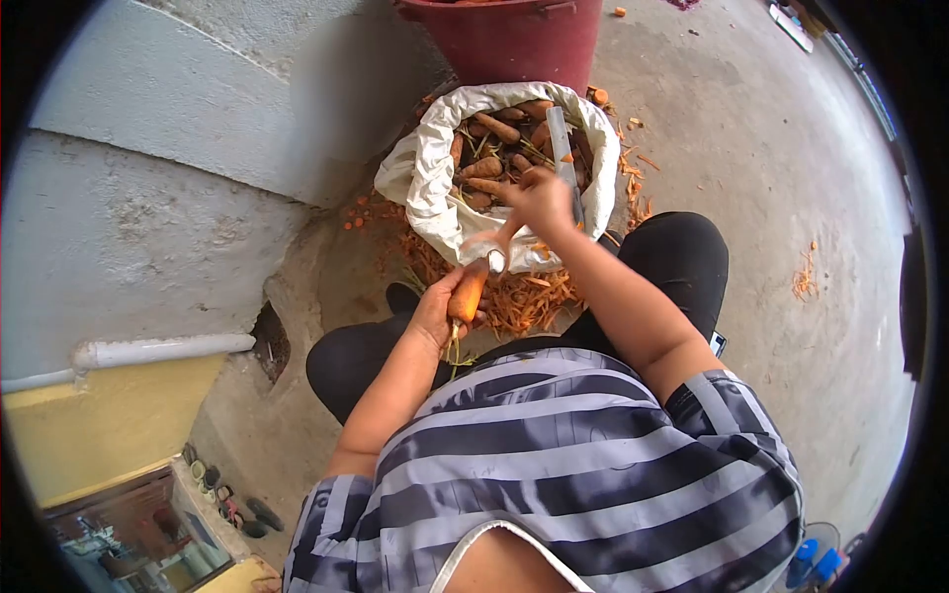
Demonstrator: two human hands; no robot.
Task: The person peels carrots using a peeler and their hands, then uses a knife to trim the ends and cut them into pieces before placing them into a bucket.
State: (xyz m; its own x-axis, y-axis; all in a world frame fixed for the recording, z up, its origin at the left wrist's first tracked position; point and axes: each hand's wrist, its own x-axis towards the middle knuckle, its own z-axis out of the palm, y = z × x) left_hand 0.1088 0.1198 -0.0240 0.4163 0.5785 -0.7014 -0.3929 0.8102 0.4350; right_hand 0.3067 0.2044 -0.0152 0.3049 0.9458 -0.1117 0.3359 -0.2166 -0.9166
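My left hand [436,313] is wrapped round an orange carrot [468,295] whose green stems hang down near my lap. My right hand [541,206] is closed and smeared by motion above the near rim of a white sack [432,188]; what it grips is too blurred to name. A small white item [495,261] shows at the carrot's upper end. Several unpeeled carrots [481,168] lie in the sack. A long, flat blade-like object [560,146] with a dark lower end lies over the sack's right side, close beside my right hand.
Behind the sack stands a red tub [509,44]. Orange peelings [524,301] are heaped before the sack, with more scattered on the concrete floor [771,198]. A grey wall [148,217] rises on the left. Footwear [227,504] lies at the lower left, and my bent legs flank the peelings.
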